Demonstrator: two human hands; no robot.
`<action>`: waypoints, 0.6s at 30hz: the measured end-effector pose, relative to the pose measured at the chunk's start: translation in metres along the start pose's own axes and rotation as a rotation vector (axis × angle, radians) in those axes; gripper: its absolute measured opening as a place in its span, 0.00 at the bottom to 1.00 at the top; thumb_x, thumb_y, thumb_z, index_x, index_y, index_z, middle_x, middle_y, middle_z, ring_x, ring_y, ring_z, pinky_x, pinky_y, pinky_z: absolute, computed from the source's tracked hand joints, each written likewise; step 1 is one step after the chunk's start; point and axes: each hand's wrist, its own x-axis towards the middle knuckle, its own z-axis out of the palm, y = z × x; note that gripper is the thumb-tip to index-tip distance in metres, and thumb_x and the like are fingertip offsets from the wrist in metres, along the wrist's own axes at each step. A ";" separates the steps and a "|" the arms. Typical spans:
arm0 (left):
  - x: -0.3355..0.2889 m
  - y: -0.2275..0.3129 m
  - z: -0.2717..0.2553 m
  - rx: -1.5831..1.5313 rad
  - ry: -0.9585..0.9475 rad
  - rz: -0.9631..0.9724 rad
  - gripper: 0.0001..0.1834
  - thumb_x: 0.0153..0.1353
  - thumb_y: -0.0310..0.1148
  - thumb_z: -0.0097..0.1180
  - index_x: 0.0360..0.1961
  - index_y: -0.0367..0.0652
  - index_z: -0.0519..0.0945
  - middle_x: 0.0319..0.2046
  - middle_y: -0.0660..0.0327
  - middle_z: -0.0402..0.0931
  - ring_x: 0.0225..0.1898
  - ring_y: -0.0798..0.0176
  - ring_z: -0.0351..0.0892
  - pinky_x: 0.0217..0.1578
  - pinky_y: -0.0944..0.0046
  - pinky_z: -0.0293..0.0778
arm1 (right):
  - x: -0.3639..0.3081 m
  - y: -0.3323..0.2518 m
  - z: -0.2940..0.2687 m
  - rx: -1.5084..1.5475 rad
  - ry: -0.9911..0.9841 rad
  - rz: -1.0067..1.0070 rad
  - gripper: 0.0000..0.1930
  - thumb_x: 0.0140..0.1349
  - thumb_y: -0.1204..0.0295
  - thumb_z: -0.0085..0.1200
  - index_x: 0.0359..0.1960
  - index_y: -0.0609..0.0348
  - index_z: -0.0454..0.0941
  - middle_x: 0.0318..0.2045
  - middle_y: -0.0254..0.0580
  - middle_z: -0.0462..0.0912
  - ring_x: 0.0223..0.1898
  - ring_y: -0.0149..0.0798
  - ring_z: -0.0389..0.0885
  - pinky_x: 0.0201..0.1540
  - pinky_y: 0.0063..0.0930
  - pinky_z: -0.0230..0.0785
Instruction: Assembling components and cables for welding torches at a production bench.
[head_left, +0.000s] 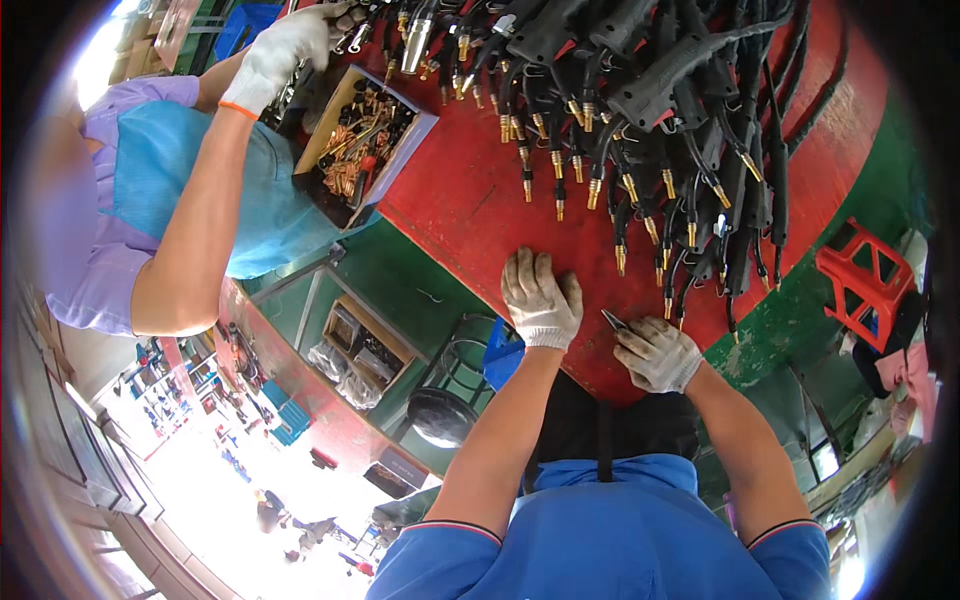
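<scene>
My left hand (541,300), in a dirty white work glove, lies palm down on the red tabletop (470,215) with its fingers stretched out and nothing in them. Close by on the right, my gloved right hand (660,354) has its fingers curled round a small dark pointed tool (612,320). Only the tip of that tool shows, so its exact kind is hidden. Just beyond both hands lies a dense heap of black welding torches (650,95), their brass-coloured ends (620,258) pointing toward me.
At the left, a co-worker's gloved hand (275,60) reaches over the table's far side. An open box (405,150) of copper-coloured small parts sits at the table edge. A black round stool (441,417) stands left of me, a red plastic stool (868,283) at the right.
</scene>
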 end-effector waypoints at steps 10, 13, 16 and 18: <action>0.072 -0.009 -0.029 -0.801 -0.112 -0.785 0.16 0.81 0.34 0.58 0.61 0.35 0.82 0.43 0.58 0.87 0.41 0.66 0.86 0.45 0.64 0.81 | -0.006 0.000 0.001 -0.032 -0.045 0.051 0.26 0.47 0.62 0.72 0.52 0.46 0.86 0.59 0.38 0.86 0.61 0.48 0.85 0.66 0.50 0.79; 0.116 -0.048 -0.008 -1.138 -0.018 -0.812 0.18 0.81 0.38 0.58 0.61 0.34 0.83 0.42 0.62 0.88 0.37 0.68 0.84 0.39 0.65 0.79 | 0.001 0.000 -0.001 -0.044 -0.048 0.033 0.26 0.46 0.61 0.72 0.51 0.46 0.87 0.59 0.37 0.86 0.60 0.48 0.85 0.66 0.49 0.78; 0.155 -0.046 -0.016 -1.111 -0.232 -0.805 0.20 0.81 0.40 0.56 0.60 0.35 0.84 0.41 0.63 0.89 0.36 0.71 0.83 0.35 0.66 0.75 | -0.003 0.000 0.005 -0.054 -0.064 0.045 0.26 0.45 0.61 0.72 0.51 0.45 0.87 0.58 0.36 0.87 0.60 0.48 0.86 0.66 0.49 0.78; 0.168 -0.049 -0.016 -1.136 -0.268 -0.768 0.19 0.81 0.41 0.56 0.59 0.36 0.85 0.40 0.64 0.89 0.35 0.72 0.82 0.34 0.67 0.74 | -0.001 -0.001 0.004 -0.054 -0.072 0.041 0.27 0.44 0.60 0.73 0.50 0.45 0.87 0.58 0.36 0.87 0.59 0.48 0.86 0.65 0.49 0.78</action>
